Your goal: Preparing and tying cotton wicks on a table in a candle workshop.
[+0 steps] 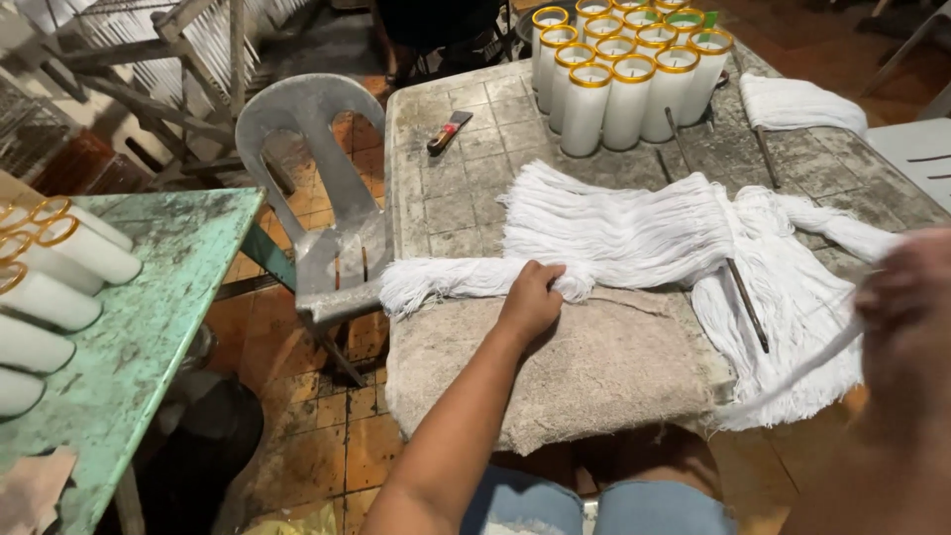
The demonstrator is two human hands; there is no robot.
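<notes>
fingers of the left hand (531, 297) curled shut, pressing the white wick bundle (634, 233) onto the worktop (451, 188); right hand (906, 317) blurred at the frame edge, grip unclear.

A: Where do the wick strands (634, 233) lie?
B: Across the middle of the worktable (446, 198), behind the cloth pad (594, 367) at its near edge.
A: And the glass candles (624, 74)?
B: At the far end, behind the strands. A scraper (449, 131) lies to their left.
A: Left of the table?
B: A chair (322, 188), then a second table (149, 317).
</notes>
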